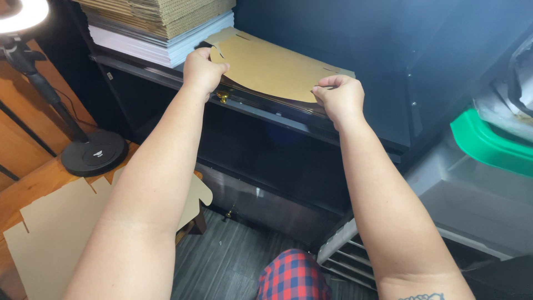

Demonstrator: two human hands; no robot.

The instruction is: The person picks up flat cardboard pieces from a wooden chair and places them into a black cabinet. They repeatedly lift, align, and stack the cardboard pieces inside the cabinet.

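Brown cardboard blank (272,69): light, thin, bendy; my left hand (202,69) and right hand (340,97) pinch its near edge closed-fingered, on a dark shelf (266,114).

A single head-worn camera is aimed forward and steeply down along both outstretched forearms, close to a dark shelf (266,114) at arm's length. The floor (233,261) is taken in directly below, and a ring-light stand (91,153) at left.
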